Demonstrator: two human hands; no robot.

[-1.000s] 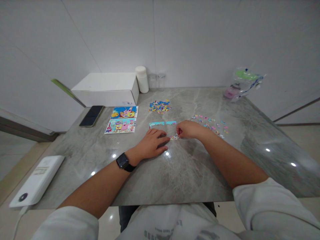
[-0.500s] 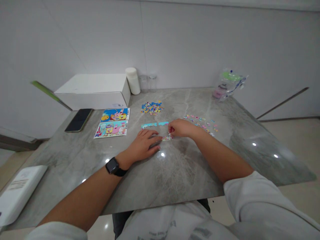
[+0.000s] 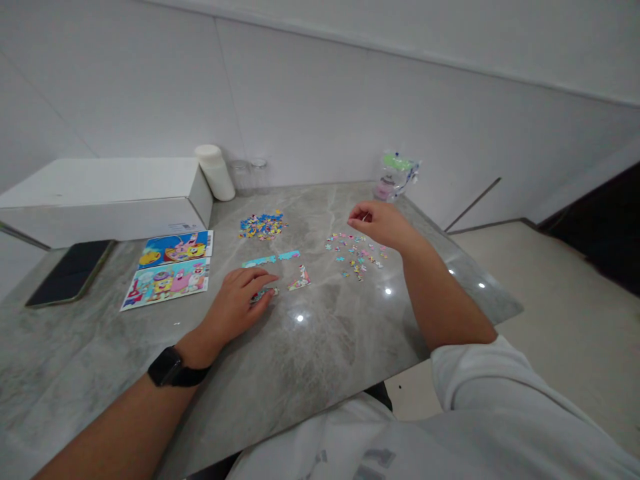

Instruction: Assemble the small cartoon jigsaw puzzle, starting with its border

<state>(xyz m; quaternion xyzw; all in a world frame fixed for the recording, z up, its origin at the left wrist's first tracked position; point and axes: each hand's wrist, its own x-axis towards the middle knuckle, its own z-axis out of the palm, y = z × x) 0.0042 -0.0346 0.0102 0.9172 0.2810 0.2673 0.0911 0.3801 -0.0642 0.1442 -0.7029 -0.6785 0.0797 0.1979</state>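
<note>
My left hand (image 3: 240,297) lies on the table with its fingers stretched out, partly covering some joined puzzle pieces (image 3: 267,293). Just beyond its fingertips is a strip of joined turquoise edge pieces (image 3: 260,261), with a shorter turquoise strip (image 3: 289,255) beside it. To the right sits an L-shaped corner section (image 3: 301,279) of the jigsaw. My right hand (image 3: 383,223) hovers above the far side of the scattered loose puzzle pieces (image 3: 357,252). Its fingers are loosely bent and parted, and I see nothing between them.
A heap of blue and yellow puzzle pieces (image 3: 263,225) lies farther back. Two picture cards (image 3: 170,280), a phone (image 3: 70,273) and a white box (image 3: 100,200) are at the left. By the wall stand a white bottle (image 3: 216,175), two clear glasses (image 3: 250,177) and a plastic bag (image 3: 395,177).
My right hand has left the corner section and moved out over the loose pieces. My left hand stays by the joined pieces. The whole view has swung to the right.
</note>
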